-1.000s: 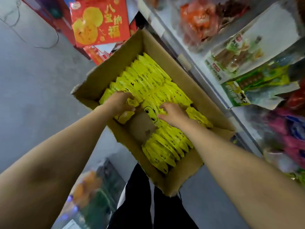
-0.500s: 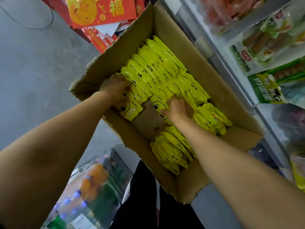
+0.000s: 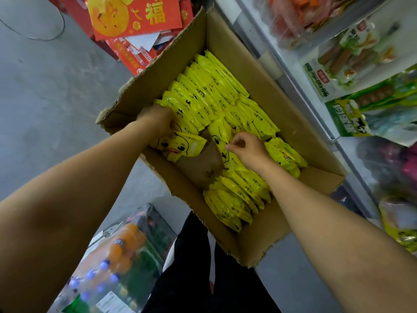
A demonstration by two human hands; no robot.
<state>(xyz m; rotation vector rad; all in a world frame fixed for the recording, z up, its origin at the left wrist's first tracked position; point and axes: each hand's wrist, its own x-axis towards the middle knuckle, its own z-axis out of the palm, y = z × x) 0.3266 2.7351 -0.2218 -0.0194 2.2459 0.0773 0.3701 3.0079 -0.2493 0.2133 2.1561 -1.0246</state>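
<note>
Left hand (image 3: pixel 155 118) at the left wall of the open brown cardboard box (image 3: pixel 228 39), fingers curled on the top edge of the flat yellow duck-face packet (image 3: pixel 180 147). Packet face up, long axis across the box, duck's head toward the far end. Right hand (image 3: pixel 248 150) pinches an upright yellow packet (image 3: pixel 220 134) mid-box.

A shop: packaged snacks (image 3: pixel 334 64) fill a shelf beside a stock carton (image 3: pixel 259 91) and shrink-wrapped drink bottles (image 3: pixel 112 256).
</note>
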